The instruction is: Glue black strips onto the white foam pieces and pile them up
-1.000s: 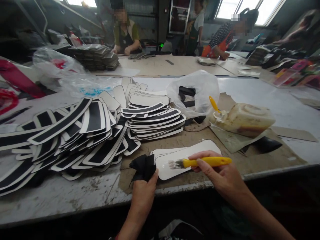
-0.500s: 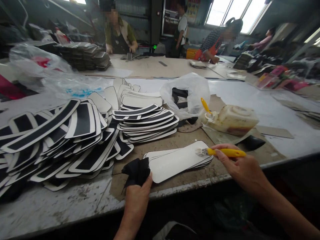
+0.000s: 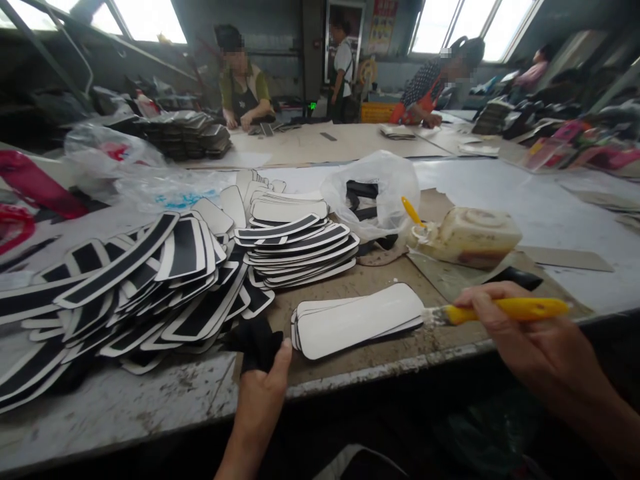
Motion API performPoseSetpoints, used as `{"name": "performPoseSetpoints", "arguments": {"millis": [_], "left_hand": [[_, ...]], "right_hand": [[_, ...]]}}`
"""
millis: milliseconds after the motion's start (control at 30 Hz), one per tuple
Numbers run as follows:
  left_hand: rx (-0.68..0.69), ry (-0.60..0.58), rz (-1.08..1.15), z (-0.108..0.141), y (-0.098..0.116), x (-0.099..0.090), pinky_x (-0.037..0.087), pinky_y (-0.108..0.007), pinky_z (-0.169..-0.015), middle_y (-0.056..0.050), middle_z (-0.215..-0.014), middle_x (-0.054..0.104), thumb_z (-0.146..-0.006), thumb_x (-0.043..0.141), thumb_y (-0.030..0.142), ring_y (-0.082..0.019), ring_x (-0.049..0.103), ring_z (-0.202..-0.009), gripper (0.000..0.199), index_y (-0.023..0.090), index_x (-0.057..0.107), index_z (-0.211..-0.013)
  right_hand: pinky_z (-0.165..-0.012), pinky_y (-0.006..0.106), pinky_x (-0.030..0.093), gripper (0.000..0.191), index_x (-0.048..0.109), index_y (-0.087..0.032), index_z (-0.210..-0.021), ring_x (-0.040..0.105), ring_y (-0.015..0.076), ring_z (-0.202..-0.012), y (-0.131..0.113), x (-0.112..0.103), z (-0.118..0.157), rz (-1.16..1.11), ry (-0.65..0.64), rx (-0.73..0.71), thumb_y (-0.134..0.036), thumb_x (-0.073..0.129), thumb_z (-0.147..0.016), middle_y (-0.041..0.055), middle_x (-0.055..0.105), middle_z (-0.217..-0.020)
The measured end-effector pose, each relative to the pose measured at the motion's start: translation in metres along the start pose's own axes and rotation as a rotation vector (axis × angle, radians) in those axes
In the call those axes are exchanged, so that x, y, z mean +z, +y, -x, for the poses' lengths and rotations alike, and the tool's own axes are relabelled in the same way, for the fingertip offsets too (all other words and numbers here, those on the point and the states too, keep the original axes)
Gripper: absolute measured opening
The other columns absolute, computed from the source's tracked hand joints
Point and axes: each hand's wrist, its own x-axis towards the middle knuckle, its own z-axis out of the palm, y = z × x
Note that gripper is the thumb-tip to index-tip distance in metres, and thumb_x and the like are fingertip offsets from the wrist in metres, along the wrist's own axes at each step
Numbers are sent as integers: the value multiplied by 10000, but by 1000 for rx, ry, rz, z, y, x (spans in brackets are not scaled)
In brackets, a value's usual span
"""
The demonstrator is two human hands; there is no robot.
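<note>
My right hand (image 3: 525, 333) grips a yellow-handled brush (image 3: 505, 311), its whitish bristles at the right end of a small stack of white rounded strips (image 3: 363, 320). My left hand (image 3: 265, 393) is closed on a bunch of black fabric (image 3: 257, 343), just left of that stack. The strips lie fanned on a brown board (image 3: 345, 370) near the table's front edge. Behind them sits a stained plastic container (image 3: 475, 237) with a second yellow brush (image 3: 413, 210) standing in its opening.
Black strips with white borders (image 3: 125, 287) are heaped at the left, with a neater stack (image 3: 305, 250) beside them. A clear plastic bag (image 3: 395, 180) holding black pieces stands behind. Across the table, a person (image 3: 245, 93) and another person (image 3: 430, 87) work at a second surface (image 3: 300, 143).
My right hand and its brush have moved right, from on top of the white strip to its right end. My left hand with the black fabric has shifted slightly left. The view has moved a little.
</note>
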Motion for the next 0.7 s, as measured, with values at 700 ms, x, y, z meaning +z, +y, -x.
{"name": "performPoseSetpoints", "arguments": {"millis": [700], "left_hand": [[-14,-474,313,51,3,26,399,-242,-500,-1,-504,520,-723,651,477,-135,482,-481,349,142,576,-665]], "right_hand": [[-377,214,371,278,435,-196,-734,527,131,-365,-65,123,38,-973,-829,256,-427,574,-803,-70,497,-468]]}}
